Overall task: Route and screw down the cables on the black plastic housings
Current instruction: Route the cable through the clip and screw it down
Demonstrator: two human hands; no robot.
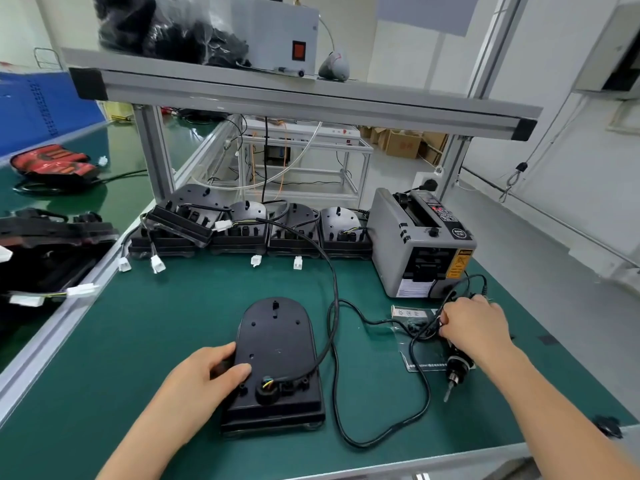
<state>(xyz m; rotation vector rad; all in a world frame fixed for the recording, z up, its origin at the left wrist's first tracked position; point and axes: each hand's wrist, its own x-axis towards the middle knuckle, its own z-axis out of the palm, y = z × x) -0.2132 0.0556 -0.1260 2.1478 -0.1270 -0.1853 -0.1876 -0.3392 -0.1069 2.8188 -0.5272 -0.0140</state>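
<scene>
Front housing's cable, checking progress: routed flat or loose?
Loose: the cable leaves the housing's right edge and arcs freely across the mat.

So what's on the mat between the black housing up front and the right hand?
Head view: black cables loop across the green mat there, plus a clear plastic bag beside the right hand.

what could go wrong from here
1. The housing cable and the screwdriver cord cross beside the housing; lifting the screwdriver in the right hand could snag and drag it.
2. The left hand grips only the housing's left edge, so it may twist under the bit.
</scene>
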